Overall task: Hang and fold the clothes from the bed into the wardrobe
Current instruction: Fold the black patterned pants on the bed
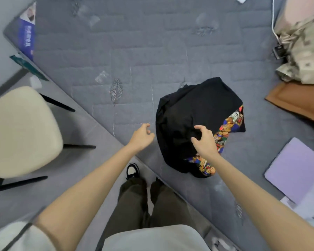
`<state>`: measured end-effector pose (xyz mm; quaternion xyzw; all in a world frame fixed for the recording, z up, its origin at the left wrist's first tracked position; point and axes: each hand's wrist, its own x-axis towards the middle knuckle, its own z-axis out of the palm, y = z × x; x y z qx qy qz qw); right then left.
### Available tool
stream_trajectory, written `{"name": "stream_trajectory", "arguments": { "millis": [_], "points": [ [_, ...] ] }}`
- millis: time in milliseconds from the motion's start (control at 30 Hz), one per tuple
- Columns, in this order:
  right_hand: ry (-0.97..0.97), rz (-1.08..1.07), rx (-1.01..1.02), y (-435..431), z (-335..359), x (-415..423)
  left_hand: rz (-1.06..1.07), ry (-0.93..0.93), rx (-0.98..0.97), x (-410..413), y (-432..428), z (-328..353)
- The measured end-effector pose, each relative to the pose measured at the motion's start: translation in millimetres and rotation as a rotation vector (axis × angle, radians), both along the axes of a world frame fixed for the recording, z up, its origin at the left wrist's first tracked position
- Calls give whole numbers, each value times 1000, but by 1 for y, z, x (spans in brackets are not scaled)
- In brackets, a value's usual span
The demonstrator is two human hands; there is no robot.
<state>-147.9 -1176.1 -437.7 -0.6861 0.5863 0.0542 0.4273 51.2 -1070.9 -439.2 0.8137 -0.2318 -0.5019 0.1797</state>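
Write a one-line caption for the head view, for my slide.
Right hand over a crumpled black garment with colourful print on the grey bed, left hand open beside it.
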Motion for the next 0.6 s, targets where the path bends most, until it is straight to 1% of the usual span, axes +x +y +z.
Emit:
{"name": "stream_trajectory", "arguments": {
  "millis": [133, 200, 300, 400, 467, 533, 600],
  "points": [
    [11, 115, 5, -30, -26, -3, 125, 118, -23, -11, -30, -45],
    [21, 170, 28, -40, -41, -2, 194, 148, -36, -12, -43, -66],
    [115, 251, 77, -46, -63, -4, 286, 216, -26, -11, -60, -96],
    [148, 322, 75, -50, -81, -4, 293, 229, -68, -10, -68, -119],
    [131, 347, 83, -53, -88, -2, 296, 250, -46, -9, -67, -130],
    [117, 351, 96, -53, -91, 0, 287, 256, -30, -7, -62, -136],
    [124, 352, 76, -51, -90, 1, 287, 264, -58, -5, -59, -133]
  ]
}}
